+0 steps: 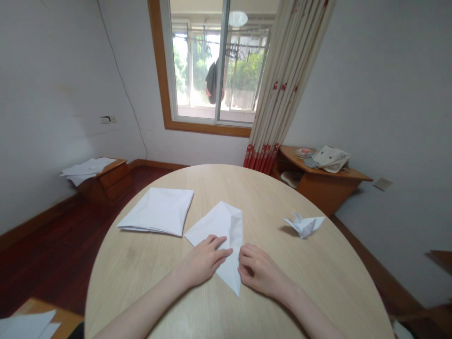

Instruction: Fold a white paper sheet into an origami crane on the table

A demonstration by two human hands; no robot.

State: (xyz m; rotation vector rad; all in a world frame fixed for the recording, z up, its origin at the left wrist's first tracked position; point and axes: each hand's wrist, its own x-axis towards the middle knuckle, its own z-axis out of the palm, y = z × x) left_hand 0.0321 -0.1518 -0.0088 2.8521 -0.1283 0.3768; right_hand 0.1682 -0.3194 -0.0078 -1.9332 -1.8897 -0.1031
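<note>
A partly folded sheet of white paper lies on the round table, one narrow point aimed toward me and its right side folded inward. My left hand rests flat on this paper with the fingers spread across its middle. At the right edge of the sheet, my right hand has its fingers curled and pressed together against the folded edge. Whether it pinches the paper there is hidden by the fingers. To the right stands a folded paper crane, apart from both hands.
A stack of white paper squares lies at the left of the pale wooden table. Beyond are a low drawer cabinet with papers, a corner cabinet holding a bag, a curtain and a window.
</note>
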